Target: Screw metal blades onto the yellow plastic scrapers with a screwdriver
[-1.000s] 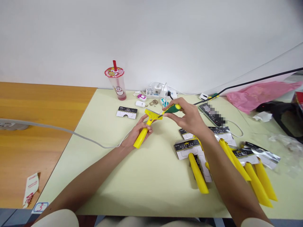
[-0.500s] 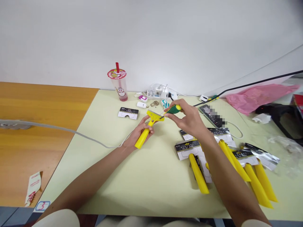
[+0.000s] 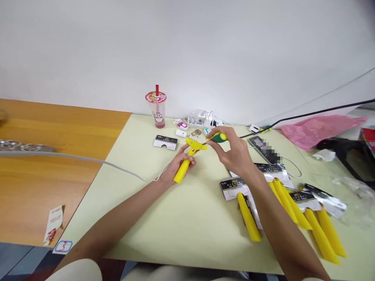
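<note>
My left hand [image 3: 177, 164] is closed around the handle of a yellow scraper [image 3: 184, 168], whose wide T-shaped head points away from me. In my right hand [image 3: 234, 150] is a screwdriver [image 3: 219, 137] with a green and yellow handle, pinched between thumb and fingers. Its tip is at the right end of the scraper's head; whether it sits in a screw is too small to tell. To the right, under and beside my right forearm, lie several more yellow scrapers [image 3: 249, 218] with black and white cardboard cards [image 3: 234, 188].
One loose card [image 3: 165, 142] lies behind my left hand. A drink cup [image 3: 158, 113] with a red straw stands near the wall. Along the back are a power strip [image 3: 195, 121] and small cutters. At right lie a phone [image 3: 265, 149], a pink bag [image 3: 319, 128] and cables.
The whole view has shifted a little, so things appear slightly further right. The screwdriver's tip has stayed at the right end of the scraper's head, and both grips are kept.
</note>
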The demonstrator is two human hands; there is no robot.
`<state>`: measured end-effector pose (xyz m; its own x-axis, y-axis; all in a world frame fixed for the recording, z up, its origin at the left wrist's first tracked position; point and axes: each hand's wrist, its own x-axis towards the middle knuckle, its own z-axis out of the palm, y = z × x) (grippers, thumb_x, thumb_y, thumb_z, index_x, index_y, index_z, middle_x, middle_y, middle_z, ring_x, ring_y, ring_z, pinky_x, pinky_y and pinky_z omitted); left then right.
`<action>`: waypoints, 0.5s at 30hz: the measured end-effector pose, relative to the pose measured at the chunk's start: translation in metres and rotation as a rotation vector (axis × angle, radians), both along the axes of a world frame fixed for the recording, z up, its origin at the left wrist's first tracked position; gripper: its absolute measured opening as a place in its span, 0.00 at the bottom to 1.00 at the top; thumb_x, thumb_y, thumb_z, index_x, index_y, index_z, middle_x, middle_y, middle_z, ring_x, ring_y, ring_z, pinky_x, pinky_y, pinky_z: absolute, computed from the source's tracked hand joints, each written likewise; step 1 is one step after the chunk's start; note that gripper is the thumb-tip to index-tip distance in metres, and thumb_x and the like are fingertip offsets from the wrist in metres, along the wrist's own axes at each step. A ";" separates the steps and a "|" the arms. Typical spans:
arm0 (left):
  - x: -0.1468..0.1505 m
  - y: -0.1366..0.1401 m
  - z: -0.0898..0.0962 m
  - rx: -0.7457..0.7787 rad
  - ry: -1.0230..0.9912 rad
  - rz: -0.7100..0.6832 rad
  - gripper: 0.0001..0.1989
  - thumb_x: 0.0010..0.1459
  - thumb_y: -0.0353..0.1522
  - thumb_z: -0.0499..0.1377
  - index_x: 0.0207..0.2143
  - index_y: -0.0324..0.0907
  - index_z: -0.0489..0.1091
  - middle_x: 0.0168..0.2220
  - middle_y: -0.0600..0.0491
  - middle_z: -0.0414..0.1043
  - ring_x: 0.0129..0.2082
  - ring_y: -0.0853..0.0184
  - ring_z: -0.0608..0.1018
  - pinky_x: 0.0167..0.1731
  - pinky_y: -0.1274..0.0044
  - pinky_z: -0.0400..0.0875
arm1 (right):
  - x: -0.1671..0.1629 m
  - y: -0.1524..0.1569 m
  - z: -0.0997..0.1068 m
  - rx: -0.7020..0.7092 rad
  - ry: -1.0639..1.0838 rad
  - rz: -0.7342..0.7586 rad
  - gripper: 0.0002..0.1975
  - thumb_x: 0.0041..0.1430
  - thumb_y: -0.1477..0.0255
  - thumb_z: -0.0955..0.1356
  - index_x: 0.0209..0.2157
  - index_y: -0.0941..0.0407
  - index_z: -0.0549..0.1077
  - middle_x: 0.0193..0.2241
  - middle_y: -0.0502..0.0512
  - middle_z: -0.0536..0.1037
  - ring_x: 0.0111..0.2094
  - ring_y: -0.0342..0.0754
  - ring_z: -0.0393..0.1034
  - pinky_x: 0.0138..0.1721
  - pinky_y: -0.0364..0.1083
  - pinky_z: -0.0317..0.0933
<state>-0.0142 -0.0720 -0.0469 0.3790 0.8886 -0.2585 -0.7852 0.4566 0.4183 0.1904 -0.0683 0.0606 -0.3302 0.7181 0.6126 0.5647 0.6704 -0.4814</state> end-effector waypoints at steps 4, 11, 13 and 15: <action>-0.005 -0.010 0.012 -0.058 0.048 0.080 0.41 0.49 0.18 0.67 0.64 0.48 0.64 0.52 0.48 0.78 0.29 0.77 0.75 0.41 0.79 0.76 | -0.004 -0.008 0.020 0.027 0.257 0.006 0.12 0.75 0.61 0.71 0.55 0.46 0.68 0.48 0.56 0.81 0.52 0.57 0.81 0.56 0.61 0.76; -0.039 -0.058 0.039 0.031 0.133 0.214 0.33 0.50 0.22 0.70 0.57 0.50 0.68 0.47 0.51 0.77 0.28 0.76 0.74 0.37 0.78 0.75 | -0.032 0.054 0.024 -0.265 0.042 -0.054 0.14 0.78 0.53 0.63 0.49 0.49 0.63 0.37 0.51 0.76 0.32 0.52 0.73 0.36 0.54 0.71; -0.047 -0.074 0.040 0.030 0.149 0.270 0.32 0.51 0.23 0.70 0.57 0.50 0.68 0.48 0.51 0.77 0.28 0.76 0.74 0.38 0.78 0.75 | -0.056 0.083 0.010 -0.324 -0.349 -0.069 0.16 0.77 0.54 0.65 0.48 0.53 0.67 0.42 0.59 0.79 0.40 0.57 0.75 0.41 0.55 0.69; -0.052 -0.088 0.039 0.021 0.153 0.309 0.31 0.52 0.23 0.70 0.56 0.50 0.69 0.49 0.50 0.77 0.28 0.76 0.73 0.37 0.78 0.74 | -0.085 0.108 -0.008 -0.363 -0.611 -0.040 0.20 0.73 0.55 0.70 0.52 0.57 0.68 0.52 0.70 0.79 0.50 0.62 0.75 0.47 0.55 0.67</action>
